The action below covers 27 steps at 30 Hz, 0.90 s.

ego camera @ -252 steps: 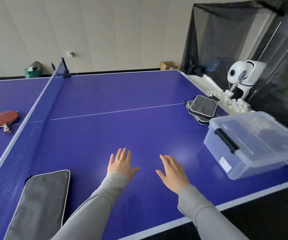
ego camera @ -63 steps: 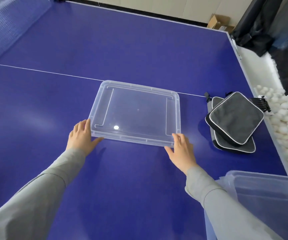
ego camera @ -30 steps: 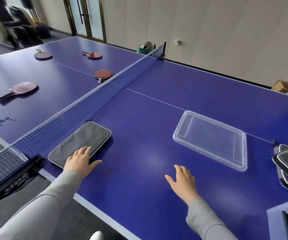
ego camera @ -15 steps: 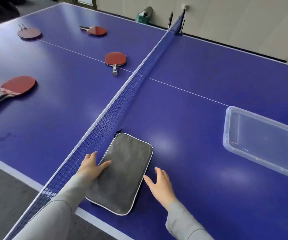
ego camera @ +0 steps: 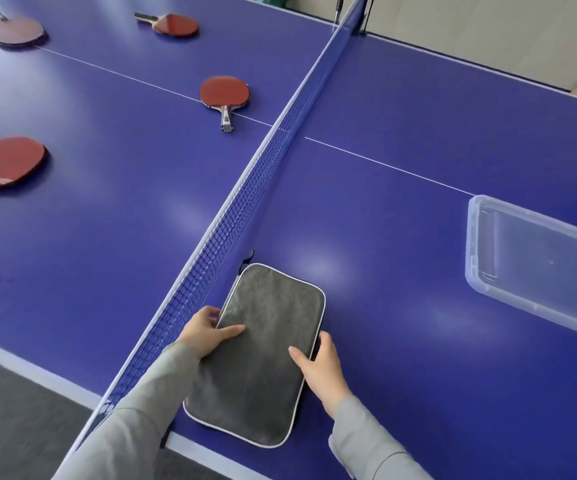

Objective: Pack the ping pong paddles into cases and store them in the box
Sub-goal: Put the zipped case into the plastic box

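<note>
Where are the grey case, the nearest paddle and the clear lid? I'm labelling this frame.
grey case [ego camera: 266, 355]: head view, middle of its top face.
nearest paddle [ego camera: 224, 92]: head view, red blade.
clear lid [ego camera: 540, 258]: head view, flat panel.

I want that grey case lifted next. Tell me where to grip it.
Grip the grey case by its two long edges, from above. It lies flat beside the net, and the left hand and right hand already flank it.

Clear lid [ego camera: 536, 268] and near-left paddle [ego camera: 3, 164] are running off the frame edges; far-left paddle [ego camera: 17, 31] is blurring.
</note>
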### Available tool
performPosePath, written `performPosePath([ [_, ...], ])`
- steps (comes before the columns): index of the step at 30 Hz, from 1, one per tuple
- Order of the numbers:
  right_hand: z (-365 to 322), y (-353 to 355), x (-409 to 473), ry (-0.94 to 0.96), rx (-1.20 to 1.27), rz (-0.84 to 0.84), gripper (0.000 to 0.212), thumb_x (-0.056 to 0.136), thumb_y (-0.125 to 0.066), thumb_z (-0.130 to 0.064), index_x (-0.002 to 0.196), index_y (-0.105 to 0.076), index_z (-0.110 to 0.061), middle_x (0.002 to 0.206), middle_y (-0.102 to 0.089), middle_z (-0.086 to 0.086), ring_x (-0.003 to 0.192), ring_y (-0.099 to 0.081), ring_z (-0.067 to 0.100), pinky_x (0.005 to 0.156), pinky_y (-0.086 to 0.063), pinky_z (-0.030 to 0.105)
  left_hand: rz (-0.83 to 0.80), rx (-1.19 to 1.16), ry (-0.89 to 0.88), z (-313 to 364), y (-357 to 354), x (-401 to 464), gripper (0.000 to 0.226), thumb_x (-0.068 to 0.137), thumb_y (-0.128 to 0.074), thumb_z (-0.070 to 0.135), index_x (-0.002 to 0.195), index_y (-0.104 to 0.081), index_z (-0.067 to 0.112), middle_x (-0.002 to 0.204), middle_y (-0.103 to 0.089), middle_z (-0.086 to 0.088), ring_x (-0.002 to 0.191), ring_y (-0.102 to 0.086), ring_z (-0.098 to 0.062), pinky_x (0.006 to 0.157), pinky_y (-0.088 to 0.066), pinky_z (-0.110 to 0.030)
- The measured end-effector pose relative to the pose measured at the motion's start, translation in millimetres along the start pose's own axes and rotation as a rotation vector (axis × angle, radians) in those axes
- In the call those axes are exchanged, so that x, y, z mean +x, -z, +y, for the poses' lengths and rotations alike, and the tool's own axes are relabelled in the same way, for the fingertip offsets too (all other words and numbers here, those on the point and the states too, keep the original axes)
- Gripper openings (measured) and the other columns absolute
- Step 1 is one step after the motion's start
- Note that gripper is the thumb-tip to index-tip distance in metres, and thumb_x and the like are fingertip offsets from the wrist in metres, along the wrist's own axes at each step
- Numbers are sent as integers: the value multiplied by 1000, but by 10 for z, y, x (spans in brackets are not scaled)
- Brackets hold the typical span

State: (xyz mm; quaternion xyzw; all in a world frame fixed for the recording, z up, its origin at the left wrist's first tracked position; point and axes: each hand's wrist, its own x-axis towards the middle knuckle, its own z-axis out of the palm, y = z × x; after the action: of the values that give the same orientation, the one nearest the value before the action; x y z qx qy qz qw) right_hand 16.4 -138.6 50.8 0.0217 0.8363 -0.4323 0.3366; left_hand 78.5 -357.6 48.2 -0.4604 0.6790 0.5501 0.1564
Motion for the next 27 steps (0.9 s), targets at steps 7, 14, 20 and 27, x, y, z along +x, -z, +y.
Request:
performPosePath([
  [7, -146, 345, 18, 52, 163, -76, 45, 84, -71, -23, 122, -46, -23, 123, -58, -3, 107, -58, 9, 85, -50, 22, -149, -220, 2, 191, 43, -158, 71, 55, -91, 25, 115, -53, 16, 108, -66, -9, 101, -65, -26, 92, -52, -44],
  [14, -443, 1076, -23, 161, 175, -95, 40, 85, -70, -24, 118, -50, -33, 120, -55, -11, 113, -53, 10, 76, -45, 15, -272, -419, -116, 523, -242, -521, 70, 49, -86, 28, 111, -58, 15, 99, -74, -11, 90, -71, -31, 83, -57, -43],
  [20, -244, 1506, -295, 117, 367, 171, 63, 79, -73, -41, 133, -42, -36, 123, -52, -11, 109, -52, 0, 82, -42, 20, -175, -654, -176, 790, -763, -760, 44, 69, -80, 11, 106, -57, 11, 83, -72, -7, 64, -67, -21, 52, -53, -28],
  [27, 214, 1736, -711, 56, 815, 337, 63, 73, -77, -44, 125, -42, -47, 123, -61, -8, 112, -58, 6, 91, -49, 40, -206, -926, -99, 1027, -1499, -1064, 33, 77, -75, 11, 90, -46, 18, 79, -62, -2, 66, -58, -18, 61, -47, -32],
])
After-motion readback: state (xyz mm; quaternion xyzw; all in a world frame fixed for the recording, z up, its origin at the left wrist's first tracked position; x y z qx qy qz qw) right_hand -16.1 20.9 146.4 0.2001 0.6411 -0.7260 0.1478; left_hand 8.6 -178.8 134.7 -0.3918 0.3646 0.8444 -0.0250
